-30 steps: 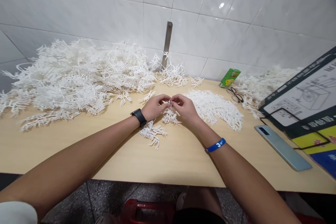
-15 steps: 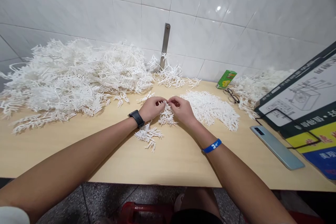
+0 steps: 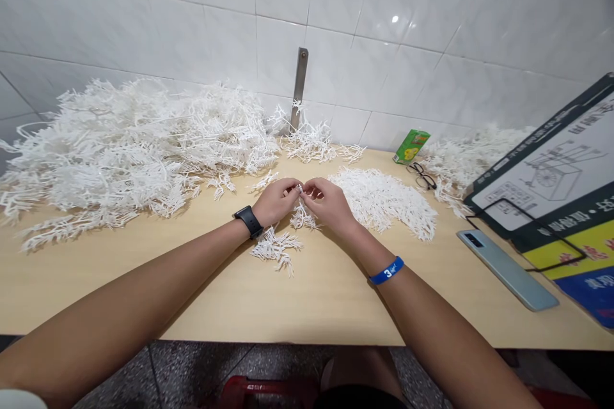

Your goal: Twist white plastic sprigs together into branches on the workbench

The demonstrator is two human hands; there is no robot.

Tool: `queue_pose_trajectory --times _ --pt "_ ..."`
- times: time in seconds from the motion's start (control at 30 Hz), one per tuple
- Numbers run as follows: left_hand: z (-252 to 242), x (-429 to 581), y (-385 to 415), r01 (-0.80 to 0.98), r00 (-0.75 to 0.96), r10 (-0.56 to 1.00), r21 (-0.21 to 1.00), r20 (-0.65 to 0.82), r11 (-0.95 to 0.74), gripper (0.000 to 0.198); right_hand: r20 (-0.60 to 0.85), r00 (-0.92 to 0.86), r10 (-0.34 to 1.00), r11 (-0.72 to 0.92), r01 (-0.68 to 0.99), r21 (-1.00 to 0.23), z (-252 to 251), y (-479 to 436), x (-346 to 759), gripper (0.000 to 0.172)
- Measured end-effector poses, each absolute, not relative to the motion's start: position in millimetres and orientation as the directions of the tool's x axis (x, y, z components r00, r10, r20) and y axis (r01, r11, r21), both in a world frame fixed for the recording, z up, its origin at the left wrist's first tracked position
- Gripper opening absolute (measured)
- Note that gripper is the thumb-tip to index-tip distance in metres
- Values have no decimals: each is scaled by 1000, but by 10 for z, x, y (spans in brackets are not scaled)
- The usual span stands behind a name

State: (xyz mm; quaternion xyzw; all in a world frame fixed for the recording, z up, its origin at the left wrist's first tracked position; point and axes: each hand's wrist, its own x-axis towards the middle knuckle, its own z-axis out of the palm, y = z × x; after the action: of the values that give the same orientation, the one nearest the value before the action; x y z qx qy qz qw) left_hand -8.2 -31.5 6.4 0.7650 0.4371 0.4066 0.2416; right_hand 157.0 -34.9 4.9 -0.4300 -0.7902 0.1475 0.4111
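Observation:
My left hand [image 3: 278, 201] and my right hand [image 3: 329, 202] meet at the fingertips over the table, both closed in a pinch. Between them is a white branching plastic sprig [image 3: 302, 214], its lower fronds hanging under the fingers. The exact spot of the grip is partly hidden. Just below my left hand lies a loose white sprig [image 3: 275, 246]. Right of my right hand spreads a flat heap of small white pieces [image 3: 388, 201]. A large tangled pile of white sprigs [image 3: 144, 147] fills the table's left side.
Against the tiled wall stands a metal bar [image 3: 299, 86] with a small white cluster [image 3: 309, 140] at its foot. To the right are a green box [image 3: 411, 146], eyeglasses [image 3: 422, 176], more white sprigs [image 3: 474, 153], a phone [image 3: 508, 271] and a large printed carton [image 3: 551, 185].
Both hands have shifted slightly left in view and the fingertips have drawn closer around the sprig. The loose sprig below appears a little further right.

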Motion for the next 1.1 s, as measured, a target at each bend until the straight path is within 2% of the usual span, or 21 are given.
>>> queue_pose_trajectory --times 0.17,0.23,0.37,0.53,0.8,0.9,1.03,1.1 --pt "89 -76 -338 457 251 863 733 438 -504 26 546 -310 778 607 594 -528 59 -372 1538 8" --pt "98 -66 -353 409 233 879 777 417 -478 25 549 -304 779 605 596 -528 72 -387 1537 7" --pt "110 -47 -365 259 148 944 909 296 -326 22 551 -284 785 592 605 -532 89 -407 1539 11" --pt "119 -26 -354 103 78 984 980 162 -170 14 558 -300 774 607 601 -519 88 -414 1532 13" --pt "189 -12 -408 -83 204 978 994 -47 65 6 574 -305 760 618 616 -489 61 -387 1555 14" --pt "220 -48 -414 -43 278 958 995 -74 89 12 587 -288 757 617 610 -497 52 -384 1569 14" --pt "216 -97 -389 142 287 953 988 -95 55 25 603 -285 745 628 606 -488 52 -391 1577 14" --pt "204 -109 -380 204 282 959 979 -39 -20 24 600 -298 742 632 609 -479 54 -393 1577 14"
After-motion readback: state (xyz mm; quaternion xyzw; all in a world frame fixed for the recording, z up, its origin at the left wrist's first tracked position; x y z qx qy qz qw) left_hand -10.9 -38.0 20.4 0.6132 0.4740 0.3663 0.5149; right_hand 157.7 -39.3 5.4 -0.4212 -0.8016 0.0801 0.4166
